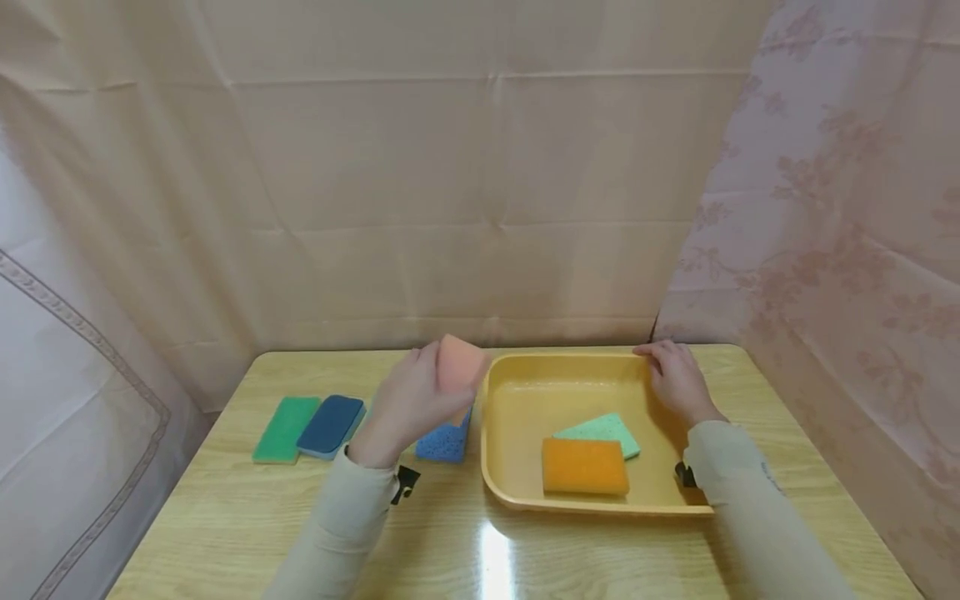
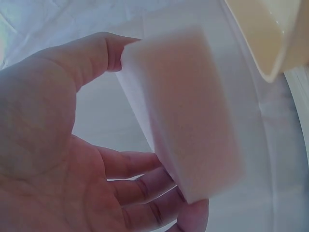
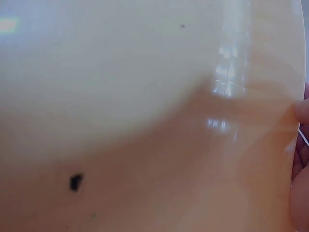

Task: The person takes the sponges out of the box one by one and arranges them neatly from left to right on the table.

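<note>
My left hand (image 1: pixel 396 407) grips a peach-pink sponge (image 1: pixel 459 365) above the table, just left of the tray's rim. In the left wrist view the thumb lies on one end of the pale sponge (image 2: pixel 188 116) and the fingertips on the other. Over on the right, my right hand (image 1: pixel 678 379) holds the yellow tray (image 1: pixel 517 504) by its far right rim. The tray's wall partly hides those fingers in the right wrist view. Inside the tray an orange sponge (image 1: pixel 585 467) overlaps a mint-green sponge (image 1: pixel 603 432).
Partly behind my left hand, a blue sponge (image 1: pixel 441 443) lies on the wooden table (image 1: pixel 225 521). Farther left are a dark blue sponge (image 1: pixel 330 425) and a green sponge (image 1: pixel 287 427), side by side. Beige cloth (image 1: pixel 487 192) hangs behind the table's back edge.
</note>
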Action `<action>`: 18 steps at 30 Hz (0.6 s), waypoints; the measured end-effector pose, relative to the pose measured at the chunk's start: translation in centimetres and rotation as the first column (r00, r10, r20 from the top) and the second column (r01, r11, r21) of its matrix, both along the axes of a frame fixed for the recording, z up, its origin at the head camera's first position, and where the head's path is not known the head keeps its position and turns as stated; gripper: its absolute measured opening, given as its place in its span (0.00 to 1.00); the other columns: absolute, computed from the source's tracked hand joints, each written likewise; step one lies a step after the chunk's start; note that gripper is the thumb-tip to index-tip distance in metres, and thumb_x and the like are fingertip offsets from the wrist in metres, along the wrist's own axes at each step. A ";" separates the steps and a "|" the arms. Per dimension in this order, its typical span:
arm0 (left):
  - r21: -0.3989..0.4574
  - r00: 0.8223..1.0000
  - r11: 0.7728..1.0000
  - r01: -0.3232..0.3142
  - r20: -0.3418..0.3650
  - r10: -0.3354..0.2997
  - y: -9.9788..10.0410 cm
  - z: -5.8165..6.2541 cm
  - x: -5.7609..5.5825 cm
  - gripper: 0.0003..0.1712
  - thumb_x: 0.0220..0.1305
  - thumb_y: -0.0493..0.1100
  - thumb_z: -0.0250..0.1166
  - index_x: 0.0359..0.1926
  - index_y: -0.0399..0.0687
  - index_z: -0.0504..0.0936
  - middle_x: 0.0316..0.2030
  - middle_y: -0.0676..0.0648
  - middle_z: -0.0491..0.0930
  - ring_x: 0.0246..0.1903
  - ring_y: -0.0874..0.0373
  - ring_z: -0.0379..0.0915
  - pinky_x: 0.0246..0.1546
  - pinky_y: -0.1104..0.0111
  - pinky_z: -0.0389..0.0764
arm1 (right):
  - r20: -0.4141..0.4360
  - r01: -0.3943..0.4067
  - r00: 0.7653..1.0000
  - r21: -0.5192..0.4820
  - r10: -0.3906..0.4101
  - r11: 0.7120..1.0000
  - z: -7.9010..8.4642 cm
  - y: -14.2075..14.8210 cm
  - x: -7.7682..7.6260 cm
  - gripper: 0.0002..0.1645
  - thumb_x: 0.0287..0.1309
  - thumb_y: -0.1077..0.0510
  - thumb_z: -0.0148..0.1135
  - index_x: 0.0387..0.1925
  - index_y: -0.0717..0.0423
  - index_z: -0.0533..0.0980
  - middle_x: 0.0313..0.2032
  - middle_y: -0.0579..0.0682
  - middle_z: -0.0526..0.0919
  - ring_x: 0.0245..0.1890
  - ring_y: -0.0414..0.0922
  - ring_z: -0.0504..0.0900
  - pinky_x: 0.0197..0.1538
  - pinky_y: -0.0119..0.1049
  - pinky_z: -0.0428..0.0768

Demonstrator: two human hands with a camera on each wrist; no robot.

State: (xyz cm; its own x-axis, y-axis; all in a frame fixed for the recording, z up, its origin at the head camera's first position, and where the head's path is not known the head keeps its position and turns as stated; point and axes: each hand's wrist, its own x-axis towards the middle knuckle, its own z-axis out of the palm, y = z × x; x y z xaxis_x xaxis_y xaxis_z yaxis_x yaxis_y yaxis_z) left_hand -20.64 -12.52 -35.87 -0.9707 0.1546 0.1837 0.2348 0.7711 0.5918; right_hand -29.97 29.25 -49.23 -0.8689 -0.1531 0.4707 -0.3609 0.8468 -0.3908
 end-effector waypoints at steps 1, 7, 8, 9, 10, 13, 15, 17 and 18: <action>0.012 1.000 1.000 -0.005 0.005 0.005 -0.3 -0.1 0.2 0.28 0.60 0.66 0.67 0.45 0.49 0.77 0.32 0.49 0.76 0.29 0.54 0.73 0.25 0.62 0.75 | -0.002 0.001 1.000 0.001 -0.001 1.000 0.0 0.0 0.0 0.14 0.65 0.75 0.55 0.46 0.66 0.82 0.44 0.66 0.81 0.49 0.65 0.73 0.58 0.61 0.68; -0.011 0.997 0.999 -0.052 0.053 0.053 -2.4 -1.1 1.3 0.31 0.59 0.67 0.68 0.52 0.50 0.77 0.35 0.50 0.77 0.31 0.54 0.74 0.27 0.62 0.74 | -0.004 -0.002 1.000 -0.003 0.002 1.000 -0.1 0.1 0.0 0.14 0.65 0.75 0.55 0.46 0.66 0.82 0.44 0.65 0.81 0.49 0.66 0.73 0.58 0.61 0.67; -0.026 0.996 0.998 -0.062 0.057 0.063 -2.8 -1.3 1.4 0.33 0.59 0.68 0.67 0.53 0.50 0.77 0.36 0.50 0.78 0.32 0.54 0.74 0.28 0.62 0.74 | -0.003 -0.002 1.000 -0.003 0.002 1.000 -0.1 0.2 -0.1 0.14 0.65 0.75 0.55 0.46 0.66 0.82 0.44 0.65 0.81 0.49 0.66 0.73 0.58 0.61 0.67; -0.042 0.995 0.996 -0.075 0.061 0.078 -3.1 -1.5 1.6 0.35 0.59 0.71 0.66 0.53 0.50 0.77 0.37 0.50 0.78 0.33 0.54 0.74 0.28 0.62 0.75 | -0.003 -0.001 1.000 -0.002 0.001 1.000 -0.2 0.2 -0.1 0.14 0.65 0.75 0.55 0.46 0.66 0.82 0.44 0.65 0.81 0.49 0.66 0.73 0.58 0.61 0.68; -0.063 0.994 0.994 -0.086 0.065 0.090 -3.4 -1.6 1.8 0.37 0.60 0.72 0.64 0.55 0.49 0.77 0.38 0.49 0.78 0.34 0.53 0.75 0.28 0.61 0.75 | -0.005 -0.002 1.000 -0.002 0.002 1.000 -0.3 0.2 -0.1 0.14 0.65 0.75 0.55 0.46 0.66 0.82 0.44 0.65 0.81 0.49 0.65 0.73 0.58 0.61 0.68; -0.133 0.993 0.987 -0.094 0.064 0.103 -4.6 -2.3 2.2 0.42 0.60 0.70 0.64 0.61 0.42 0.75 0.43 0.46 0.79 0.37 0.51 0.75 0.29 0.59 0.76 | -0.012 -0.003 1.000 0.001 0.003 1.000 -0.4 0.3 -0.2 0.13 0.65 0.75 0.55 0.46 0.66 0.82 0.44 0.65 0.81 0.48 0.65 0.74 0.57 0.61 0.68; -0.182 0.993 0.978 -0.100 0.049 0.111 -5.6 -2.7 2.6 0.45 0.59 0.67 0.65 0.64 0.38 0.73 0.45 0.43 0.79 0.38 0.50 0.76 0.30 0.58 0.76 | -0.015 -0.001 1.000 0.003 0.001 1.000 -0.4 0.3 -0.3 0.13 0.65 0.75 0.55 0.46 0.65 0.82 0.44 0.65 0.81 0.48 0.65 0.74 0.57 0.61 0.68; -0.218 0.992 0.970 -0.109 0.039 0.120 -6.7 -3.2 2.9 0.46 0.57 0.63 0.67 0.66 0.35 0.71 0.44 0.41 0.79 0.38 0.48 0.76 0.28 0.58 0.76 | -0.013 0.001 1.000 0.006 -0.001 1.000 -0.5 0.4 -0.4 0.14 0.65 0.75 0.55 0.46 0.66 0.82 0.44 0.65 0.81 0.48 0.65 0.73 0.57 0.61 0.68; -0.231 0.991 0.966 -0.118 0.031 0.129 -7.2 -3.5 3.1 0.46 0.58 0.63 0.67 0.65 0.33 0.71 0.44 0.40 0.79 0.38 0.48 0.76 0.28 0.57 0.76 | -0.012 0.003 1.000 0.006 -0.002 1.000 -0.4 0.4 -0.4 0.14 0.65 0.75 0.55 0.46 0.66 0.82 0.44 0.65 0.81 0.48 0.65 0.73 0.57 0.61 0.68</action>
